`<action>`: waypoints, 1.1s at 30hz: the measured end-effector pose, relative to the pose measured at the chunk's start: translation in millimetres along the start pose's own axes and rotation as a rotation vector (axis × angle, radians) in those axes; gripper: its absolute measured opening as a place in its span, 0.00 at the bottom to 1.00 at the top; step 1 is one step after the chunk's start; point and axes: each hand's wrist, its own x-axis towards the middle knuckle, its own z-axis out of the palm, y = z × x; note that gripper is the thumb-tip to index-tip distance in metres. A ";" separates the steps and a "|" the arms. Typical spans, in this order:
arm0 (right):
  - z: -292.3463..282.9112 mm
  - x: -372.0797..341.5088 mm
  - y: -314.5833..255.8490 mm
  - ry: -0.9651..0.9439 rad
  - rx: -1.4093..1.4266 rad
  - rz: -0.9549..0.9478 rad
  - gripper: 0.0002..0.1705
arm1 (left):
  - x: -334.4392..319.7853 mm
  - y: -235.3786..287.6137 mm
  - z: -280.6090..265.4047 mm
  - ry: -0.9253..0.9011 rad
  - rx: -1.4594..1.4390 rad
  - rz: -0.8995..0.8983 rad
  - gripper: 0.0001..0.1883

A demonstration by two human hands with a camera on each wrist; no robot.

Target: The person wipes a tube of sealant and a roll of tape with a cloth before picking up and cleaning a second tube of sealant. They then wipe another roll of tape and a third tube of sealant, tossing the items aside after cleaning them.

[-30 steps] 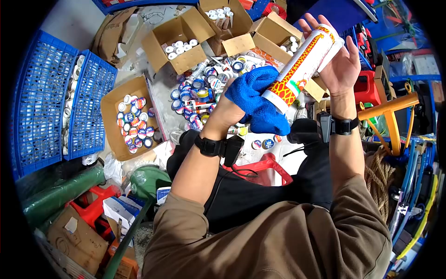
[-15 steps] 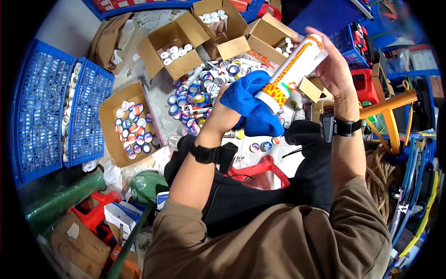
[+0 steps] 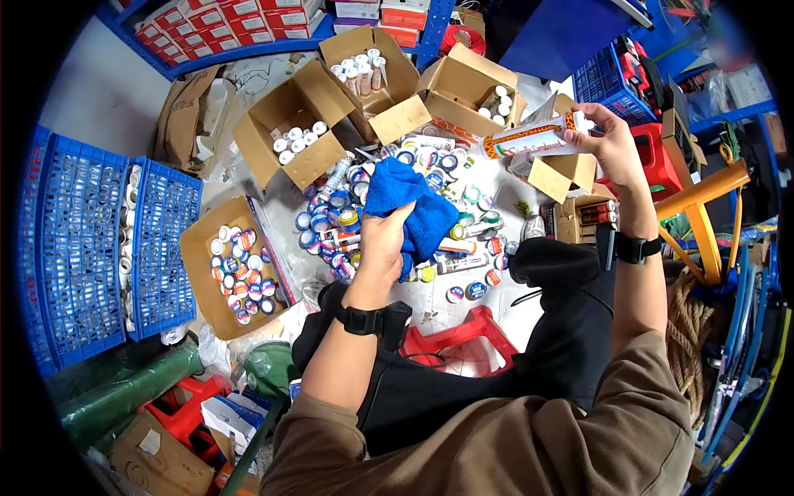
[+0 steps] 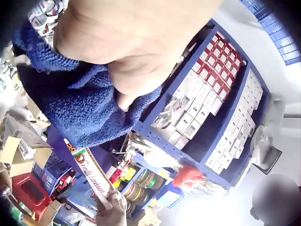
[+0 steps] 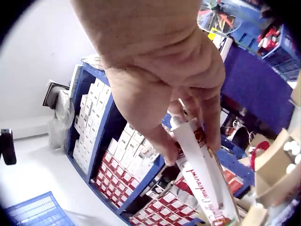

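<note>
My left hand (image 3: 383, 248) grips a bunched blue terry cloth (image 3: 418, 215), thumb lying over it, above the pile of tape rolls and tubes. In the left wrist view the cloth (image 4: 84, 108) hangs in folds below the hand, which hides part of it. Off to the right, my right hand (image 3: 616, 147) holds a white sealant cartridge (image 3: 529, 140) with an orange giraffe-pattern stripe, tilted and apart from the cloth. Thumb and fingers pinch the cartridge (image 5: 202, 174) near one end in the right wrist view, its red lettering showing.
A heap of tape rolls (image 3: 335, 219) and tubes covers the floor ahead. Open cartons (image 3: 277, 157) with white-capped tubes stand behind it. A carton of tape rolls (image 3: 211, 281) and blue crates (image 3: 83, 248) are left. A red stool (image 3: 463, 339) stands between the legs.
The cloth has left the cartridge and moved left with my left hand. My right hand, open behind the cartridge a second ago, now grips its end and has moved right and lower.
</note>
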 end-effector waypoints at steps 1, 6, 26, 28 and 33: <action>0.0 8.5 12.3 0.013 -0.013 -0.012 0.24 | 1.8 -1.2 1.5 0.006 0.000 0.004 0.14; 39.2 59.2 37.7 0.076 0.095 -0.003 0.27 | 12.0 -8.4 14.8 -0.016 0.056 0.049 0.15; 413.9 359.5 142.4 -0.316 -0.727 -0.394 0.27 | 54.3 -1.4 -21.0 0.318 0.181 -0.061 0.13; 425.9 363.8 151.2 -0.398 -0.692 -0.395 0.22 | 60.1 -0.3 -25.8 0.358 0.038 -0.130 0.12; 480.5 378.2 185.4 -0.486 -0.619 -0.482 0.26 | 71.4 2.7 -28.7 0.381 0.127 -0.162 0.11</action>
